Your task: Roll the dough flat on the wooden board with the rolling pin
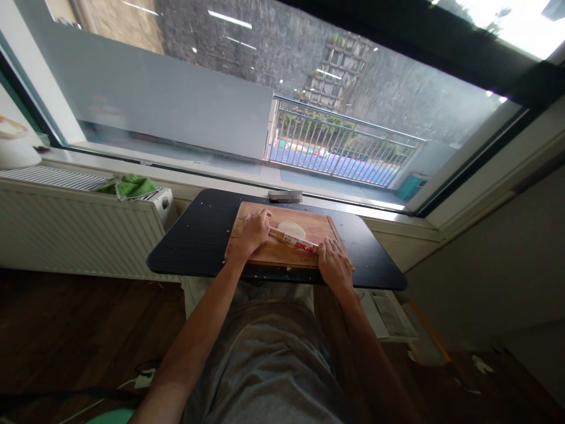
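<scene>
Near the middle of the black counter with rounded corners (375,256), a reddish-brown rectangular wooden cutting board (276,255) carries a thin, pale, round disc of dough (291,227) and a slim tan rod with a red-and-white printed label (293,239). The left hand (256,231) holds the rod's left end with its fingers curled over it, above the left half of the board; the right hand (334,262) holds the other end, its fingers bent down over it near the board's right near corner. How tightly either set grips underneath, I cannot tell. The rod's long axis slants, left end toward the far edge of the counter, right end toward the near edge. The disc lies just on its far side, between the two hands, its near rim hidden by the rod; the left fingers look slightly nearer to it. At the counter's far edge sits a flat grey oblong object (285,196), well apart from both hands
</scene>
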